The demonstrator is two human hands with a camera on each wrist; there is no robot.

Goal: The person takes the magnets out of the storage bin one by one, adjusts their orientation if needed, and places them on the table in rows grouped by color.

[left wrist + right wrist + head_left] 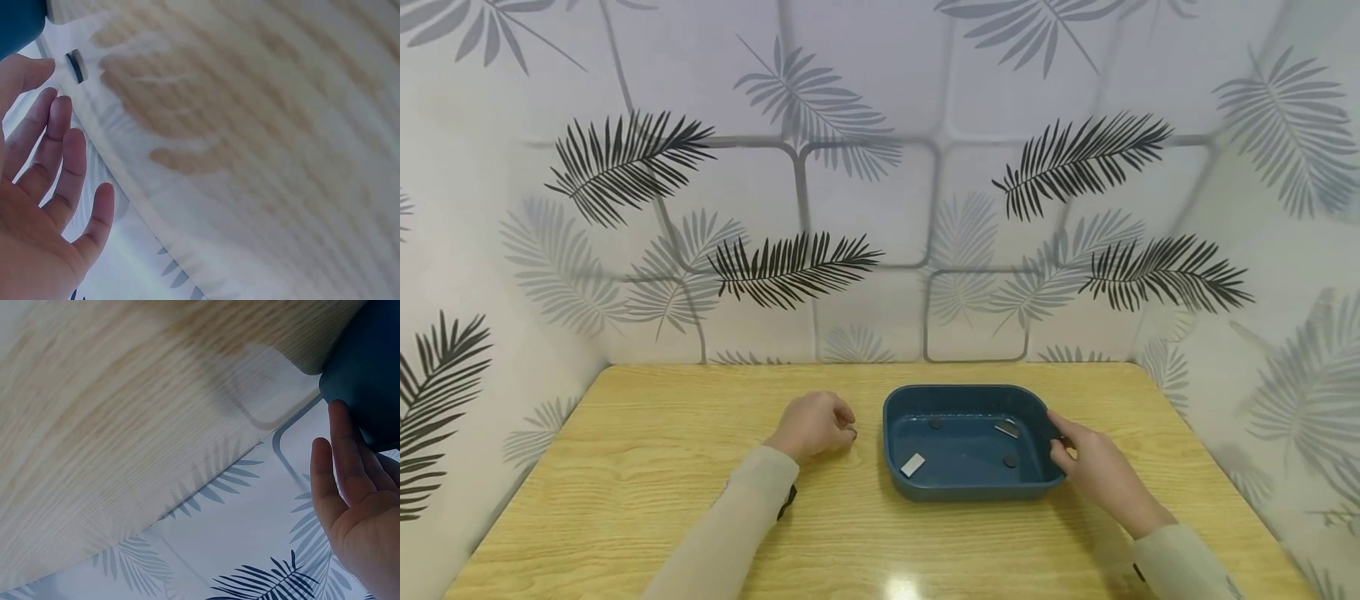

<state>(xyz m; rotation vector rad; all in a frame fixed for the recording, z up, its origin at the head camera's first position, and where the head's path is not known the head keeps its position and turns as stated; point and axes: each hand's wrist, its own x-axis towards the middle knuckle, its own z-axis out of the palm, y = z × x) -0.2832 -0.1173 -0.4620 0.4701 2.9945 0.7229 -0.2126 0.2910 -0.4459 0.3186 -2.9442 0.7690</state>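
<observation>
A dark blue rectangular tray (962,493) stands on the table. My right hand (1101,471) holds its right wall, the thumb at the inner side of the rim; in the right wrist view its fingers (342,447) lie along the outside. My left hand (816,425) is left of the tray, low over the table, fingers loosely bent. A small dark disc (75,65) shows just beyond its thumb and fingertips, with a gap between in the left wrist view. Inside the tray lie a white rectangular block (913,465), a thin silvery strip (1007,429) and two small dark discs.
The wood-grain table (647,467) reaches back to a wall (865,200) with leaf-patterned covering, which also closes in both sides. A bright light reflection (901,587) shows at the table's front. Dark bands show at both wrists.
</observation>
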